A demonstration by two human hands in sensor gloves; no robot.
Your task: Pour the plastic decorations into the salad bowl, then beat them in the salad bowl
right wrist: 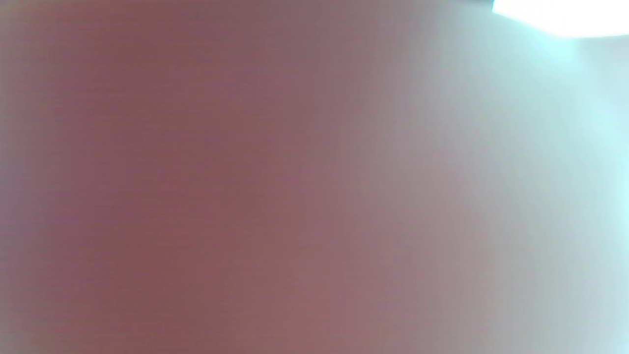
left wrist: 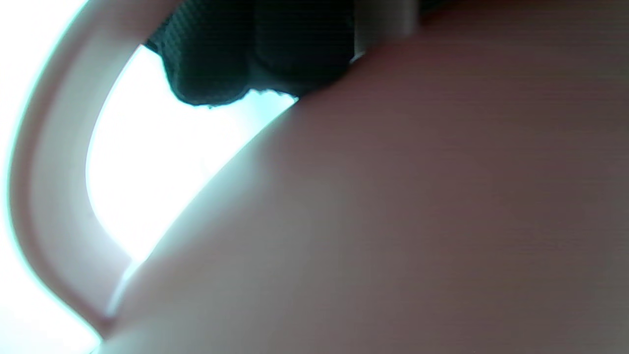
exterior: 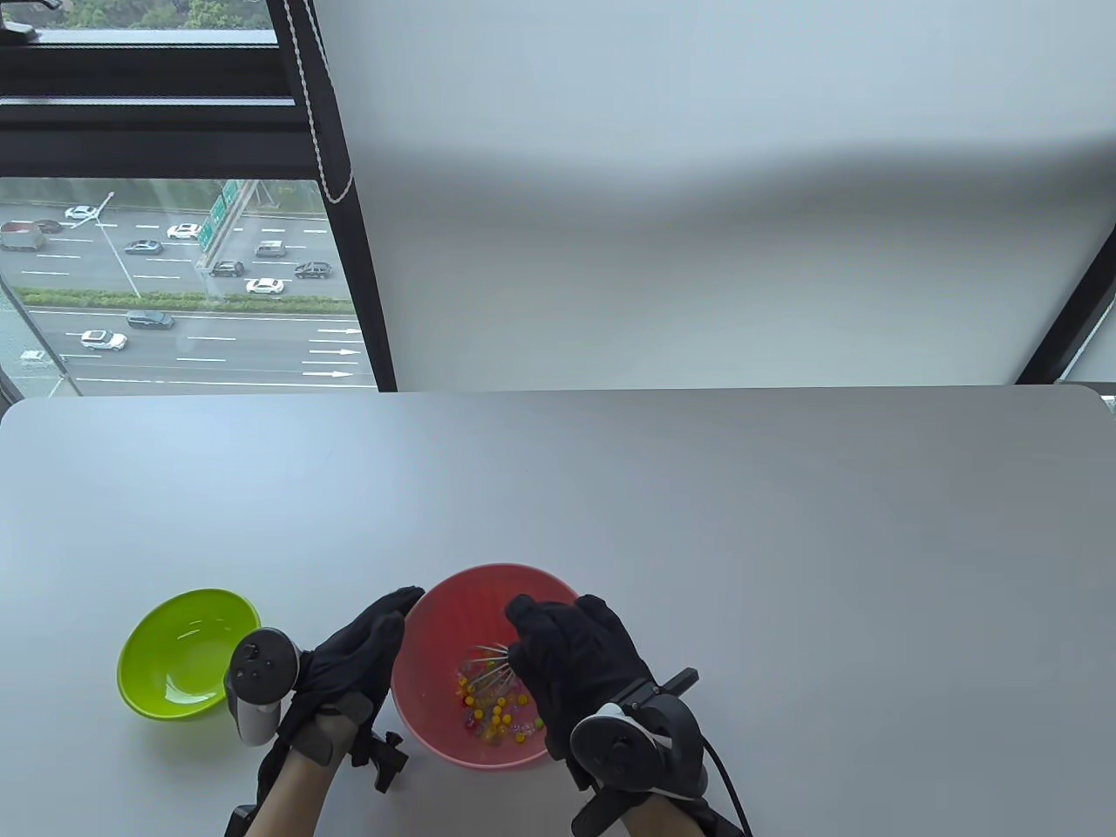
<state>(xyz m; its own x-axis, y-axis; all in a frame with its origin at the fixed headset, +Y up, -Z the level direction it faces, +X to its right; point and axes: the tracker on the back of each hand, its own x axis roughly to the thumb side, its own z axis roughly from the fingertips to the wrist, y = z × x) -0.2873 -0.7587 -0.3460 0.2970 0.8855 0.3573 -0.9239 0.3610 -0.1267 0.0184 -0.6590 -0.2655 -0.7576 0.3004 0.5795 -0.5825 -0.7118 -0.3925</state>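
The pink salad bowl (exterior: 455, 615) stands near the table's front edge. Small yellow and red plastic decorations (exterior: 497, 713) lie in its bottom. A wire whisk (exterior: 488, 660) reaches down into them, its handle hidden under my right hand (exterior: 567, 654), whose fingers curl round it above the bowl's right half. My left hand (exterior: 366, 645) lies with straight fingers against the bowl's outer left wall. In the left wrist view the bowl's wall (left wrist: 393, 221) fills the frame, blurred, with gloved fingers (left wrist: 245, 54) at the top. The right wrist view shows only a pink blur of the bowl (right wrist: 196, 196).
A lime-green bowl (exterior: 187, 649) with nothing in it sits on the grey table (exterior: 785, 523), just left of my left hand. A window and a white blind lie beyond the table's far edge.
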